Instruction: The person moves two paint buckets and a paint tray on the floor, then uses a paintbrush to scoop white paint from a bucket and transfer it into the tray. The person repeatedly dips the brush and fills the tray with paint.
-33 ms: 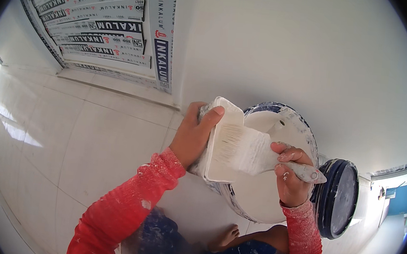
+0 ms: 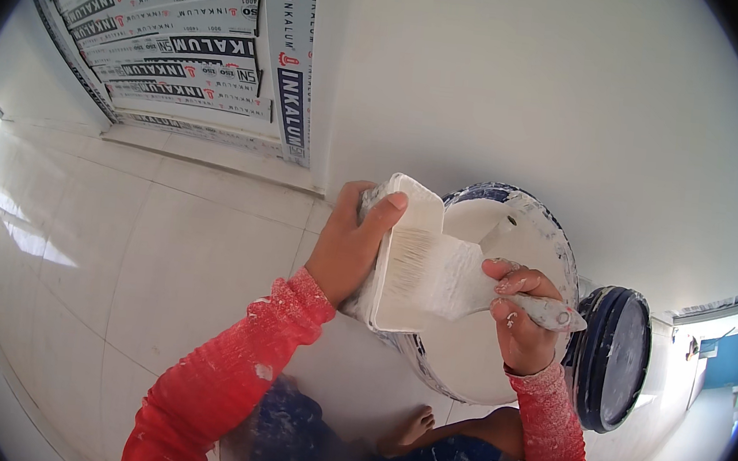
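Observation:
My left hand (image 2: 352,238) grips a small rectangular paint container (image 2: 409,201), smeared white, with the thumb over its rim and the other fingers behind it. My right hand (image 2: 525,321) is closed round the handle of a wide paintbrush (image 2: 462,279) coated in white paint. The brush lies level, its bristles over the mouth of the container. Both are held above the left side of a large bucket (image 2: 564,232) of white paint (image 2: 472,356). A paint-covered piece with a dark hole in its end (image 2: 509,224) sticks up from the paint.
A dark lidded tub (image 2: 618,361) stands to the right of the bucket, by the white wall (image 2: 533,95). Film-wrapped door panels (image 2: 174,43) are at the upper left. Pale floor tiles (image 2: 162,255) spread on the left, and my bare foot (image 2: 410,432) is below the bucket.
The paintbrush and my right hand have shifted slightly left, farther over the container. My left hand and the container have barely moved.

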`<state>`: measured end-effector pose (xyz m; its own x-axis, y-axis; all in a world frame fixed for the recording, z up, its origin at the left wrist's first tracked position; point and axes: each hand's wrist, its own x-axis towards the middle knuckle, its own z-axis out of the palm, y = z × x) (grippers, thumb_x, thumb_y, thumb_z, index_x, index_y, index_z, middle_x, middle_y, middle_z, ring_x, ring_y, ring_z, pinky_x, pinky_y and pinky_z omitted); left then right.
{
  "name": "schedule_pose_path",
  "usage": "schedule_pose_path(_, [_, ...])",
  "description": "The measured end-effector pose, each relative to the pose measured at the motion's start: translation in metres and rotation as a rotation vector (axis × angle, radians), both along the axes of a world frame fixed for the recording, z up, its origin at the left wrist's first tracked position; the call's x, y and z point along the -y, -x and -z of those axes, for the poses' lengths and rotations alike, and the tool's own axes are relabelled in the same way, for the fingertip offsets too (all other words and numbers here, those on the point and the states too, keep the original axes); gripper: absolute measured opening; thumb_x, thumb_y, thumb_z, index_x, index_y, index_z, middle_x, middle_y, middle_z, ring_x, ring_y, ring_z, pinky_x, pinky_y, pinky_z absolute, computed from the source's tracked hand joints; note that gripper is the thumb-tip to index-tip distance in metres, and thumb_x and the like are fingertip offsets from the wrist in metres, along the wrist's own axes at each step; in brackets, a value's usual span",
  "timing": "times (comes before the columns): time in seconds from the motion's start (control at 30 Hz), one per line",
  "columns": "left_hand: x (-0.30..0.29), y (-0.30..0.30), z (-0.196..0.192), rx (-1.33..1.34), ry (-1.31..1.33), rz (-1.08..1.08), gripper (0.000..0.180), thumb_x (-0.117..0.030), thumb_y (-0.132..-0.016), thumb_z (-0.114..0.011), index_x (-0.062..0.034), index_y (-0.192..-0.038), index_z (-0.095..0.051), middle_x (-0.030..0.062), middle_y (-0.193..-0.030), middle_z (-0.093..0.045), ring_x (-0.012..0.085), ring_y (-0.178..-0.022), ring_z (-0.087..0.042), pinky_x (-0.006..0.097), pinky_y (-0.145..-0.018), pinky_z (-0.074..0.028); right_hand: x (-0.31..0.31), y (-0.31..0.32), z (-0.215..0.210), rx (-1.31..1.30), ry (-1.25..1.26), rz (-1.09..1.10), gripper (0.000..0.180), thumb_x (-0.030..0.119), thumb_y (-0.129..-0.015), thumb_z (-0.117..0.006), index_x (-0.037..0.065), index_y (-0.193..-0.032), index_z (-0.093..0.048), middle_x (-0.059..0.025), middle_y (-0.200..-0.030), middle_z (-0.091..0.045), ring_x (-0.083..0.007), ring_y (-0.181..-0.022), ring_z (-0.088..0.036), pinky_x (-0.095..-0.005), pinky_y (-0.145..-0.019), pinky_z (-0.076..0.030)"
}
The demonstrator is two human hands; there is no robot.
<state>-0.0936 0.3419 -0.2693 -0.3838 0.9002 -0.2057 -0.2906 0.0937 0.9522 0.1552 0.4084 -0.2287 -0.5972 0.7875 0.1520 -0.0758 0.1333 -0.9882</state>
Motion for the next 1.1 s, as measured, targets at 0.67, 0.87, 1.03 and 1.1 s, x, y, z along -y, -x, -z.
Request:
schedule_pose_path(0.67, [-0.008,0.002,-0.003,-0.074,-0.051,-0.001,0.075,-0.056,-0.092,-0.064,0.0072,-0.126,-0.046,0.0166,-0.105,-0.061,0.0208,-0.094,-0.062,0.033,-0.084,-0.051,-0.013,-0.016,0.006,-0.022,0.131,-0.071,0.017,-0.008,-0.077,-0.062,0.003,-0.089,-0.067,-0.0110,-0.098,-0.071,-0.0232,-0.111,-0.066,-0.0341,-0.092,-0.050])
schedule_pose_path(0.87, [-0.008,0.001,-0.003,-0.078,-0.056,0.000,0.074,-0.056,-0.092,-0.064,0.0068,-0.126,-0.045,0.0174,-0.105,-0.061,0.0217,-0.095,-0.062,0.033,-0.084,-0.051,-0.013,-0.025,0.006,0.042,0.054,-0.043,0.017,-0.006,-0.076,-0.063,0.004,-0.088,-0.068,-0.0134,-0.103,-0.072,-0.0236,-0.110,-0.066,-0.0352,-0.095,-0.049])
schedule_pose_path(1.03, [-0.005,-0.001,-0.003,-0.104,-0.036,-0.017,0.075,-0.056,-0.092,-0.064,0.0059,-0.128,-0.043,0.0186,-0.105,-0.061,0.0228,-0.097,-0.062,0.034,-0.086,-0.052,-0.014,-0.029,0.007,0.072,0.017,-0.035,0.013,-0.002,-0.078,-0.066,0.003,-0.090,-0.067,-0.0128,-0.103,-0.072,-0.0236,-0.109,-0.066,-0.0356,-0.097,-0.049])
schedule_pose_path(1.1, [-0.005,-0.001,-0.002,-0.118,-0.031,-0.024,0.075,-0.056,-0.092,-0.064,0.0054,-0.129,-0.042,0.0190,-0.106,-0.062,0.0236,-0.097,-0.063,0.034,-0.086,-0.052,-0.013,-0.029,0.010,0.033,0.005,-0.021,0.012,0.001,-0.079,-0.069,0.003,-0.090,-0.067,-0.0119,-0.103,-0.071,-0.0224,-0.106,-0.067,-0.0343,-0.094,-0.050])
